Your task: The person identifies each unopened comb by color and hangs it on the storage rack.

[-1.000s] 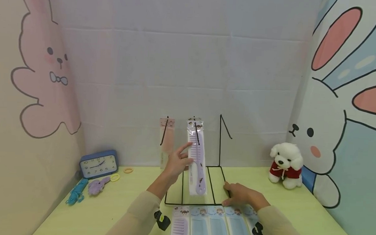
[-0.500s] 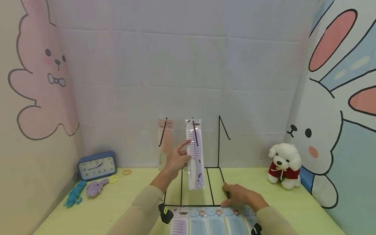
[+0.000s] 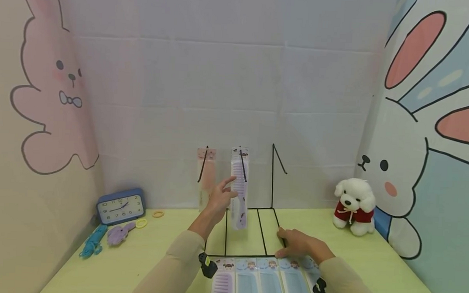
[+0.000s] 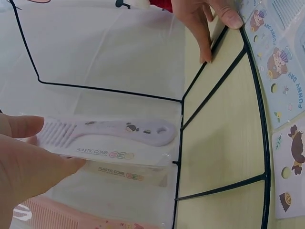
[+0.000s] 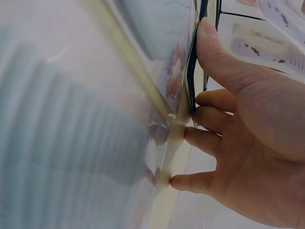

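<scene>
The left hand (image 3: 217, 200), fingers extended, presses rather than grips the purple comb pack (image 3: 242, 196), which has slid farther along the middle hook (image 3: 243, 166), apparently freeing its near end; the right hand (image 3: 301, 244) holds the rack (image 3: 239, 255) near-right.

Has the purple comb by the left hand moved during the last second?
Yes. In the head view, the purple comb has moved back along its hook, farther from the front bar and closer to the white backdrop.
</scene>
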Demonstrator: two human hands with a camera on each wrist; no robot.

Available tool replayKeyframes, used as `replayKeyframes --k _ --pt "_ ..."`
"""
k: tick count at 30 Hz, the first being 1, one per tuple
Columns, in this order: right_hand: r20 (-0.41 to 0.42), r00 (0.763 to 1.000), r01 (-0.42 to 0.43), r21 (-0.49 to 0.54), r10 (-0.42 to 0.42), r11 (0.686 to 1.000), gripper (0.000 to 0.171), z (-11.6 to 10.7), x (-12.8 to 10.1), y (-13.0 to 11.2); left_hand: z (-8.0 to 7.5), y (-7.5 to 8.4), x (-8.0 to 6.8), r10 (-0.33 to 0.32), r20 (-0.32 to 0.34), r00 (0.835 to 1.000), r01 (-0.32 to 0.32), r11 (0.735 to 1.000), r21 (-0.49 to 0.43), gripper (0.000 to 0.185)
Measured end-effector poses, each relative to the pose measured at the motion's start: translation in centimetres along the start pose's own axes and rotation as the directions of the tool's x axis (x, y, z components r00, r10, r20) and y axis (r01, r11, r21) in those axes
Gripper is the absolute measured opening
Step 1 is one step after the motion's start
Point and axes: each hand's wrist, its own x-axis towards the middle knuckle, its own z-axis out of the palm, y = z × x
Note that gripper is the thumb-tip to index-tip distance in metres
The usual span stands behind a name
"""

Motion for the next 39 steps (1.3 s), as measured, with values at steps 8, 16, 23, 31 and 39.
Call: replayKeyframes --k 8,16,23,31,39 --pt "0.011 1.0 0.012 -0.011 -0.012 1.0 0.081 0.0 0.1 -0.1 0.0 -0.2 0.1 -0.018 -0.031 0.999 0.018 1.0 0.003 0.049" --pt "0.007 1.0 0.015 -0.015 -0.015 1.0 0.081 -0.1 0.2 -0.1 -0.1 -0.5 0.5 -0.035 -0.074 0.997 0.038 0.999 0.036 0.048" --pt "0.001 1.0 0.021 -0.01 -0.021 1.0 0.079 -0.2 0.2 -0.2 -0.4 -0.8 0.6 -0.036 -0.079 0.996 0.04 0.998 0.049 0.049" --pt "0.008 1.0 0.027 -0.009 -0.027 1.0 0.08 -0.1 0.2 -0.1 -2.3 -1.7 -0.3 -0.021 -0.056 0.998 0.028 0.992 0.126 0.052" --pt "0.008 1.0 0.029 -0.012 -0.029 0.999 0.08 -0.2 0.1 -0.1 -5.7 -1.5 -3.5 0.0 0.012 1.0 -0.002 0.987 0.161 0.05"
